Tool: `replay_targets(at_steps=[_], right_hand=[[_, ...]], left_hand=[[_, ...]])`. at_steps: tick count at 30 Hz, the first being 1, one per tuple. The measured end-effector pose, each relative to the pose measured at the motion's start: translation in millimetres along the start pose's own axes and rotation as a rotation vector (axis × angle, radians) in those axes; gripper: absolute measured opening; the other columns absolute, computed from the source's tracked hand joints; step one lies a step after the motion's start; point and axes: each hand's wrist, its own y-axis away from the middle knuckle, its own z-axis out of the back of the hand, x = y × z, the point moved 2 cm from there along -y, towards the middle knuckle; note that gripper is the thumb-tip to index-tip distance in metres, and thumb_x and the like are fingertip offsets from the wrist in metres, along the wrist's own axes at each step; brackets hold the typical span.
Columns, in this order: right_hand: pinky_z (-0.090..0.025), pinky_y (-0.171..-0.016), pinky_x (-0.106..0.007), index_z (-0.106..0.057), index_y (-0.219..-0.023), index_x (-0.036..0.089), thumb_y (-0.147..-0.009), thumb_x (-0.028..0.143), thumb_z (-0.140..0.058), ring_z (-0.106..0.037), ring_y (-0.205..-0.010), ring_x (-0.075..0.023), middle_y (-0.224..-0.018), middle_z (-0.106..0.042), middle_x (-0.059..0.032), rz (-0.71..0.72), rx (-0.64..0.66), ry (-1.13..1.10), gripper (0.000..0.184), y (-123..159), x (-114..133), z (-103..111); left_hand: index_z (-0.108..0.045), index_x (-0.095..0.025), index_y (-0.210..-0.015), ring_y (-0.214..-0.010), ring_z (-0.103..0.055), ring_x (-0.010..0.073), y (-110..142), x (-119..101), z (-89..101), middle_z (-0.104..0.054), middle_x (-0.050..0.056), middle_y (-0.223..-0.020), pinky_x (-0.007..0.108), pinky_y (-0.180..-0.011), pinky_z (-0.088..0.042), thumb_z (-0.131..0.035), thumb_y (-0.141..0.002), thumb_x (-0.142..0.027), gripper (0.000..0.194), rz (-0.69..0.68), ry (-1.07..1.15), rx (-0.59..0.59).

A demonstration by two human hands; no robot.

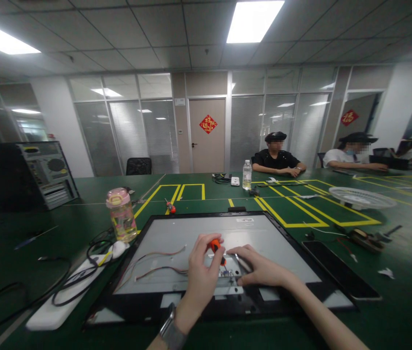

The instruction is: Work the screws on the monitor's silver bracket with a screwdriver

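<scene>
My left hand point(201, 272), with a watch on its wrist, is closed round the handle of an orange and black screwdriver point(215, 245). The screwdriver points down at a small circuit board point(226, 273) on a metal plate in the middle of a flat display panel point(282, 243). Right of the board, my right hand point(262, 267) rests with thumb and fingers apart, touching the plate area. The panel lies back side up, with a black frame round a grey sheet. Thin wires point(162, 269) run left from the board. The screwdriver's tip is too small to make out.
Left of the panel are a white power strip point(60, 296), cables and a pink-lidded bottle point(121, 214). A phone point(340, 270) lies on the right. Behind stand a water bottle point(247, 175), a white round grille point(361, 197) and a computer case point(51, 170). Several people sit beyond.
</scene>
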Motion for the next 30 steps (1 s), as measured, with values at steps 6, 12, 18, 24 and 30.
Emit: replay_targets(at_steps=[6, 12, 18, 24, 30], right_hand=[[-0.033, -0.109, -0.036, -0.049, -0.134, 0.022, -0.064, 0.025, -0.076, -0.046, -0.119, -0.0258, -0.122, -0.05, -0.0072, -0.013, 0.001, 0.007, 0.075, 0.9, 3.8, 0.5], [-0.032, -0.109, -0.037, -0.049, -0.135, 0.025, -0.064, 0.027, -0.075, -0.046, -0.12, -0.0264, -0.122, -0.05, -0.006, -0.009, 0.007, 0.003, 0.076, -0.3, -0.4, -0.6], [-0.034, -0.108, -0.035, -0.048, -0.135, 0.025, -0.064, 0.025, -0.075, -0.047, -0.118, -0.025, -0.122, -0.049, -0.0063, -0.029, 0.005, -0.001, 0.076, 0.3, 1.0, -0.2], [-0.034, -0.109, -0.037, -0.049, -0.134, 0.025, -0.064, 0.025, -0.075, -0.047, -0.119, -0.025, -0.123, -0.049, -0.0073, -0.038, 0.011, -0.005, 0.076, 2.0, 6.0, 1.1], [-0.033, -0.109, -0.037, -0.049, -0.134, 0.025, -0.064, 0.024, -0.074, -0.047, -0.119, -0.0257, -0.123, -0.051, -0.0069, -0.026, 0.007, -0.001, 0.075, 1.1, 5.7, 0.9]], left_hand=[[-0.068, -0.02, -0.1, -0.113, -0.055, 0.0244, -7.7, -7.6, 5.8, -0.064, 0.009, -0.107, 0.039, -0.1, -0.041, -0.054, -0.092, -0.026, 0.017, -0.002, 0.078, 0.102], [-0.072, -0.02, -0.095, -0.082, -0.059, 0.0177, -12.6, -5.5, 7.8, -0.059, 0.004, -0.086, 0.029, -0.078, -0.047, -0.057, -0.09, -0.029, 0.018, 0.023, 0.032, 0.0], [-0.069, -0.018, -0.106, -0.096, -0.062, 0.0207, -12.7, -14.5, 10.1, -0.068, 0.008, -0.099, 0.032, -0.086, -0.046, -0.049, -0.094, -0.028, 0.026, 0.047, 0.082, 0.071], [-0.069, -0.02, -0.107, -0.093, -0.062, 0.0199, -11.9, -12.6, 8.9, -0.067, 0.007, -0.097, 0.031, -0.084, -0.048, -0.051, -0.093, -0.028, 0.024, 0.007, 0.012, 0.073], [-0.069, -0.021, -0.106, -0.084, -0.06, 0.0187, -7.9, -6.0, 8.5, -0.06, 0.004, -0.09, 0.031, -0.08, -0.049, -0.053, -0.093, -0.029, 0.023, 0.003, -0.08, -0.037]])
